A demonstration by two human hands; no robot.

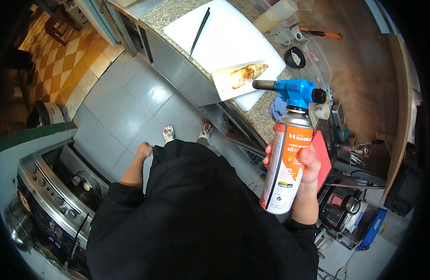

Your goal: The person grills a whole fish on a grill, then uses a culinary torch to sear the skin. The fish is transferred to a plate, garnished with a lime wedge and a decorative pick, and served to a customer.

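My right hand [307,162] is closed around the orange and white gas canister of a butane torch [288,136]. The blue torch head sits on top, its metal nozzle pointing left over a white rectangular tray [223,84]. A browned, oblong piece of food [248,74] lies in that tray; no flame shows. The tray rests on the near end of a white cutting board [222,38], where black chopsticks [200,31] also lie. My left hand [144,150] hangs low beside my black clothing, fingers curled in, with nothing visible in it.
A small black bowl [294,57], a blue cloth [278,107], cups and a plastic bottle [276,15] stand on the speckled stone counter [260,120]. A steel stove [61,196] is at lower left. A red flat item [324,157] lies right of the canister.
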